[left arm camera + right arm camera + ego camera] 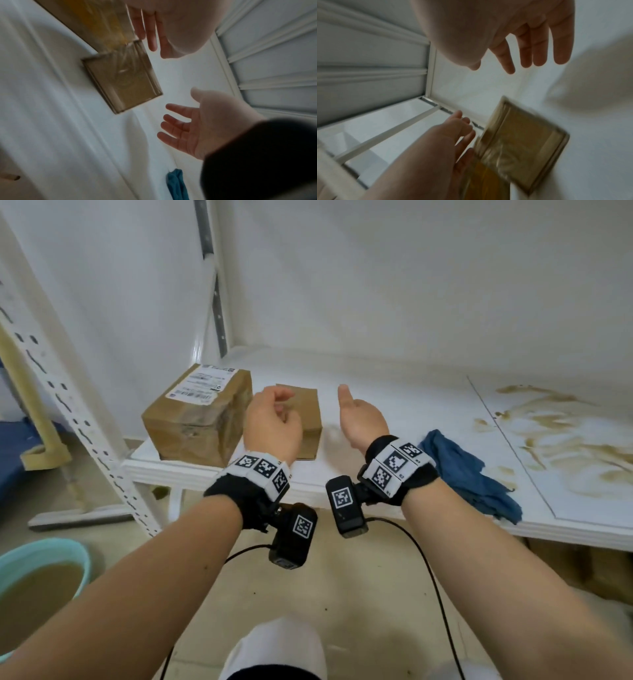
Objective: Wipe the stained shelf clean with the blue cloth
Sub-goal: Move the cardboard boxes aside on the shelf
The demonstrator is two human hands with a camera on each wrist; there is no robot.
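Observation:
The white shelf [394,392] carries brown smeared stains [555,440] on its right part. A crumpled blue cloth [469,474] lies near the front edge, just left of the stains and to the right of my right wrist; nothing touches it. A corner of the cloth [176,185] also shows in the left wrist view. My left hand [274,419] and right hand [359,416] hover empty on either side of a small cardboard box [308,412], fingers relaxed. The wrist views show the left hand [154,27] and the right hand [530,47] with straight fingers above that box [123,81] [522,142].
A larger taped cardboard box [198,416] with a shipping label stands at the shelf's left end, next to the small one. A perforated white upright [68,419] rises at the left. A teal bucket [41,583] of brown water sits on the floor at lower left.

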